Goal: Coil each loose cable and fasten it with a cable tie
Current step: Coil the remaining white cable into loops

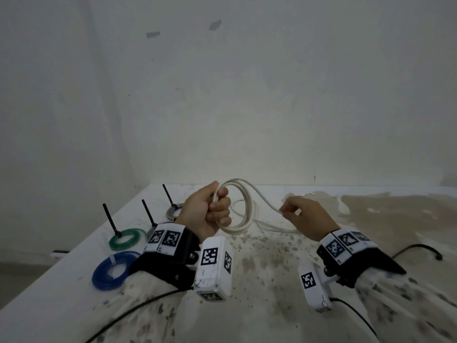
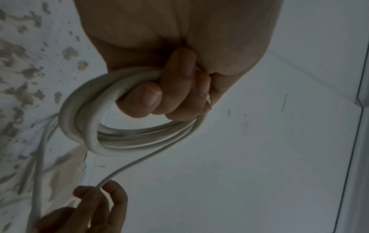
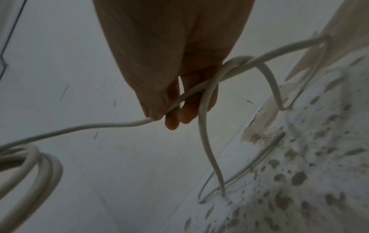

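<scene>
A white cable (image 1: 247,206) is partly wound into several loops that my left hand (image 1: 212,211) grips above the table, fingers curled round the bundle (image 2: 111,138). From the coil a single strand (image 1: 264,196) runs right to my right hand (image 1: 284,210), which pinches it between thumb and fingertips (image 3: 159,113). The rest of the cable (image 3: 209,149) hangs from that hand and trails loose on the table behind the coil. A blue coil (image 1: 111,271), a green coil (image 1: 126,238) and a grey coil (image 1: 174,210) lie at the left, with black cable ties (image 1: 110,219) standing up from them.
The stained white table (image 1: 247,268) meets a wall at the back and its left edge drops off beside the coils. A black wire (image 1: 420,248) lies at the right. Camera leads run from both wrists toward me.
</scene>
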